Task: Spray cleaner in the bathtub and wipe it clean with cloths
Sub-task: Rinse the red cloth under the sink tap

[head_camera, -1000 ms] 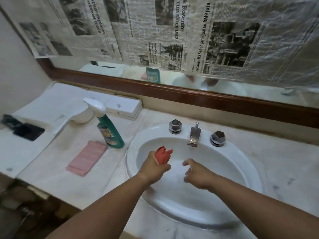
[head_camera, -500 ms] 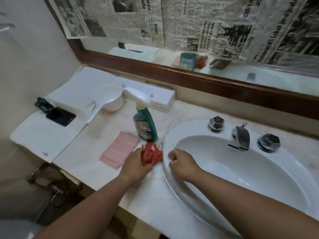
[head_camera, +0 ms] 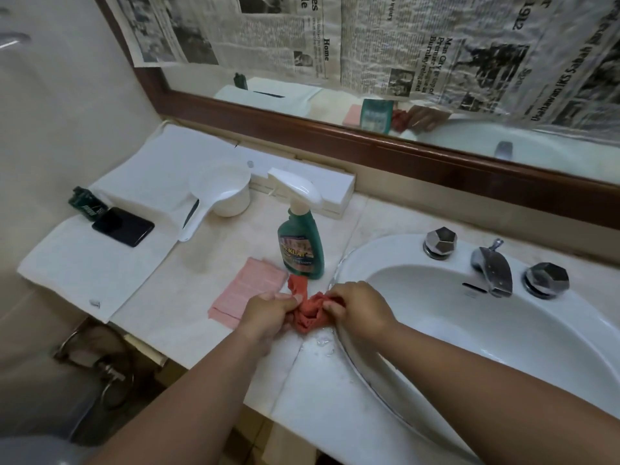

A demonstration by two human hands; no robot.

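A crumpled red cloth (head_camera: 308,308) sits over the marble counter just left of the white sink (head_camera: 503,347). My left hand (head_camera: 268,312) grips its left side and my right hand (head_camera: 355,307) pinches its right side. A green spray bottle (head_camera: 302,243) with a white trigger head stands upright just behind the cloth. A folded pink cloth (head_camera: 246,290) lies flat on the counter, partly under my left hand. Water drops lie on the counter at the sink's rim.
A white scoop (head_camera: 218,199) and a long white box (head_camera: 322,189) sit behind the bottle. A black phone (head_camera: 122,226) and a dark green item (head_camera: 85,203) lie on white paper at left. The chrome tap (head_camera: 493,268) and two knobs are at the sink's back. A newspaper-covered mirror hangs above.
Both hands moved left out of the sink basin to the counter. The left hand carried the red cloth there, and the right hand has now taken hold of it too.
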